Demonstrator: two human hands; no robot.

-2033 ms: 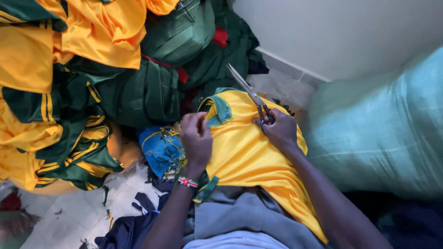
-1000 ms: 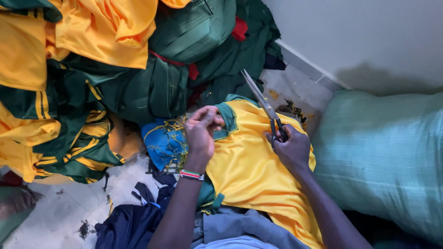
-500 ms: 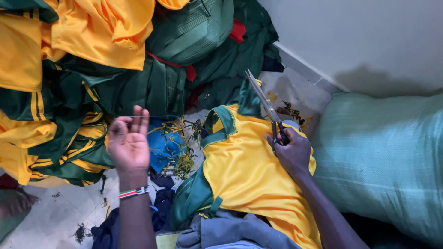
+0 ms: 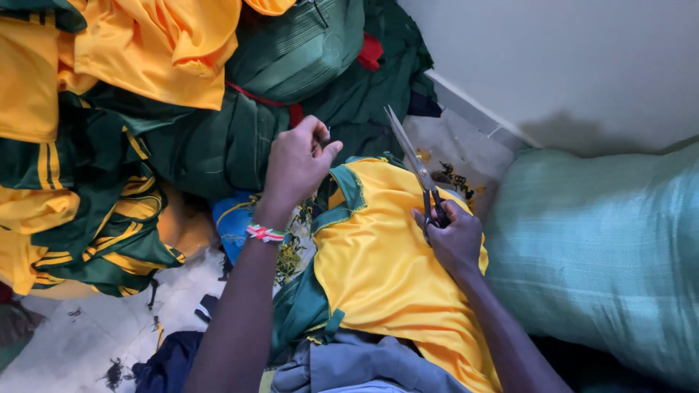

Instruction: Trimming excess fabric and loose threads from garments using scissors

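- A heap of yellow and green clothes [image 4: 145,109] filled the floor to my left and ahead, well apart from the pale green sack [image 4: 604,255] on my right.
- The yellow shirt [image 4: 386,269] lay over my lap, green collar [image 4: 349,193] turned away from me, so its neck edge faced both hands.
- My right hand [image 4: 455,240] rested on the shirt, grip closed through the handles of the scissors [image 4: 415,171], blades together and pointing away, likely to keep them clear of the cloth.
- My left hand [image 4: 295,164] hovered just past the collar, fingertips pinched together on something too small to tell.
- A striped band [image 4: 266,233] circled that wrist.
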